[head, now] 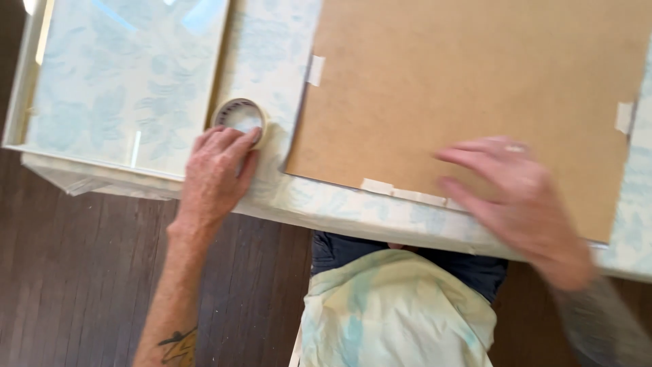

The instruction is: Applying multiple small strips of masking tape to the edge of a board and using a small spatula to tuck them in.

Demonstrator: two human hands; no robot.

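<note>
My left hand (216,173) lies on the pale patterned table cover (265,61), its fingers curled over the near side of a roll of masking tape (239,115). My right hand (516,197), blurred, rests flat with fingers spread on the near edge of a large brown backing board (468,75). Strips of tape (390,188) hold the board's near edge, with further tabs at its left edge (315,70) and right edge (623,117).
A white picture frame with glass (125,75) lies on the table to the left of the tape roll. The table's front edge (353,216) runs just before my body, with dark wooden floor (81,272) below.
</note>
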